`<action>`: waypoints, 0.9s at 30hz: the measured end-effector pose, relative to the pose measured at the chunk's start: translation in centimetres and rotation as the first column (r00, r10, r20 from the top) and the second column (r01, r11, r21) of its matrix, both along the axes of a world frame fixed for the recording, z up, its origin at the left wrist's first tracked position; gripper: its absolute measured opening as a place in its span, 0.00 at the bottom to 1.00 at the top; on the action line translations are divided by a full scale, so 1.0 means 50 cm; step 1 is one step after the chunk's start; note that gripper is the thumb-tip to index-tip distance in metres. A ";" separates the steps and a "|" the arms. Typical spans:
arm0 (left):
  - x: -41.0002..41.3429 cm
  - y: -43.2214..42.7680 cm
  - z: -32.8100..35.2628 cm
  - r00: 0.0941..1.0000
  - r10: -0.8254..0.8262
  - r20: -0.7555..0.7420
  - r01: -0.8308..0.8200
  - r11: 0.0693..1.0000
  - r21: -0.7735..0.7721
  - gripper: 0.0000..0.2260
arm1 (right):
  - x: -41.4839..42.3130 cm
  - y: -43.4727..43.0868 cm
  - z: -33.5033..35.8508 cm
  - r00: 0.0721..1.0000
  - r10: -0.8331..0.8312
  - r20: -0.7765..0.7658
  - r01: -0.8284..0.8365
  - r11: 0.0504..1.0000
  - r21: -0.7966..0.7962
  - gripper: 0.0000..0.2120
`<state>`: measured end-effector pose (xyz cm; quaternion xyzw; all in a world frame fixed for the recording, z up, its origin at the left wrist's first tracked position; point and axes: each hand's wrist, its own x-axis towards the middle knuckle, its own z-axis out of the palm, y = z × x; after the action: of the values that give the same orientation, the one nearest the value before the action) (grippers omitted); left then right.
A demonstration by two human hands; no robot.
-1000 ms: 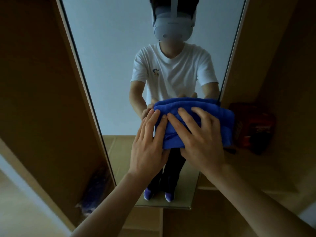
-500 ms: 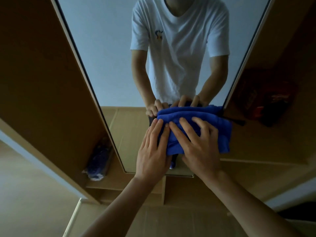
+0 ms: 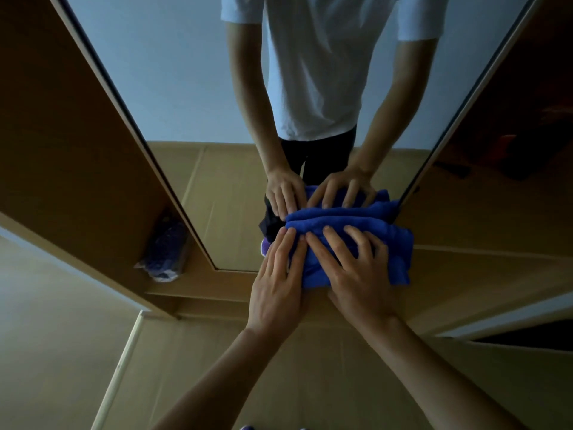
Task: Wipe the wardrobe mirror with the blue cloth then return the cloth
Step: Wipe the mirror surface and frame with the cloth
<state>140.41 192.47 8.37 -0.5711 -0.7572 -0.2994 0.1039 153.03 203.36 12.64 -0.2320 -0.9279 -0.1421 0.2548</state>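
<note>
The tall wardrobe mirror fills the upper middle of the view and reflects a person in a white shirt. A folded blue cloth lies against the mirror's lower right corner. My left hand presses flat on the cloth's left edge with straight fingers. My right hand lies spread over the middle of the cloth, pressing it to the glass. Both hands and the cloth show again in the reflection just above.
Wooden wardrobe panels flank the mirror on both sides. A bluish bagged bundle sits on the low shelf to the left. Dark red items sit in the shadowed right compartment. Wooden floor lies below.
Both hands have slid the cloth down the mirror from mid height to its bottom right corner. The view has tilted down with them.
</note>
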 end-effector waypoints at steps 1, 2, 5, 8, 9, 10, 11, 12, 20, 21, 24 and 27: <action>0.003 -0.002 -0.012 1.000 -0.001 0.017 0.001 1.000 -0.017 0.31 | 0.002 0.000 -0.015 1.000 0.000 0.004 0.000 1.000 -0.002 0.23; 0.007 -0.003 -0.024 0.999 0.004 0.032 -0.003 0.999 -0.036 0.31 | 0.003 0.000 -0.030 1.000 -0.002 0.010 0.002 1.000 -0.005 0.23; 0.018 -0.004 -0.054 0.997 0.028 0.078 -0.023 0.997 -0.070 0.31 | 0.005 0.001 -0.070 1.000 -0.010 0.017 0.010 1.000 -0.025 0.22; 0.026 -0.006 -0.087 0.994 0.026 0.102 -0.015 0.994 -0.111 0.31 | 0.007 -0.001 -0.113 0.999 -0.020 0.045 0.023 0.998 -0.057 0.23; 0.026 -0.008 -0.099 0.994 0.025 0.111 -0.011 0.991 -0.130 0.32 | 0.007 -0.002 -0.129 0.998 -0.024 0.065 0.028 0.998 -0.064 0.24; 0.026 -0.010 -0.112 0.992 0.025 0.120 -0.007 0.989 -0.148 0.32 | 0.008 -0.003 -0.145 0.996 -0.029 0.083 0.035 0.997 -0.070 0.24; 0.026 -0.011 -0.126 0.991 0.026 0.129 -0.005 0.986 -0.164 0.32 | 0.009 -0.003 -0.162 0.995 -0.035 0.096 0.042 0.996 -0.075 0.25; 0.026 -0.012 -0.139 0.990 0.027 0.136 -0.002 0.984 -0.178 0.33 | 0.010 -0.003 -0.178 0.994 -0.041 0.105 0.050 0.996 -0.078 0.26; 0.039 -0.015 -0.230 0.977 0.033 0.211 0.038 0.946 -0.323 0.33 | 0.019 -0.013 -0.286 0.969 -0.069 0.239 0.123 0.968 -0.219 0.30; 0.042 -0.014 -0.236 0.975 0.033 0.221 0.046 0.937 -0.347 0.32 | 0.022 -0.012 -0.293 0.965 -0.071 0.253 0.134 0.961 -0.243 0.31; 0.047 -0.008 -0.247 0.967 0.036 0.252 0.067 0.920 -0.386 0.32 | 0.024 -0.008 -0.308 0.954 -0.059 0.292 0.151 0.941 -0.301 0.32; 0.049 -0.005 -0.248 0.959 0.044 0.279 0.078 0.907 -0.414 0.32 | 0.024 -0.007 -0.312 0.952 -0.044 0.304 0.156 0.921 -0.357 0.33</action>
<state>142.85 192.23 -4.02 -0.5382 -0.8058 -0.2082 -0.1329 154.22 203.03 -2.96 -0.3010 -0.9518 -0.0065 0.0591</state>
